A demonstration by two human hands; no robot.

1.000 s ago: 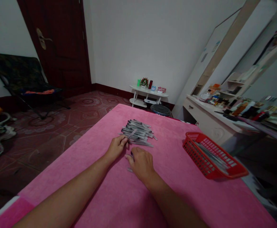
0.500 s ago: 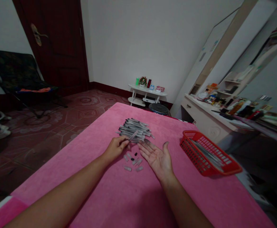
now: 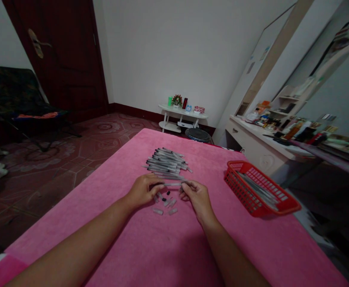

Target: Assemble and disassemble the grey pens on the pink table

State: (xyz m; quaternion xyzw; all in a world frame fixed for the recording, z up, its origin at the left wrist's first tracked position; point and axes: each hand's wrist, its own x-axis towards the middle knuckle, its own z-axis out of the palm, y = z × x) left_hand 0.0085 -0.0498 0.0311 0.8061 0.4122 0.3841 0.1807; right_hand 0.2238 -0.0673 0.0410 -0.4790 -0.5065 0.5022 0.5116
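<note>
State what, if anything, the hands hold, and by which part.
One slim pen, pinched near both ends: the left hand at one, the right hand at the other.

Worn on my head, the camera faces forward and down, near enough that my left hand (image 3: 141, 192) and right hand (image 3: 196, 195) fall mid-view, pink cloth (image 3: 150, 247) around them, door (image 3: 63, 59) and wall (image 3: 192, 48) well beyond.

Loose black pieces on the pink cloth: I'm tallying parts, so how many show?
2: the farther black piece, just this side of the held pen; the nearer black piece, slightly further left. The left hand may hide more.
</note>
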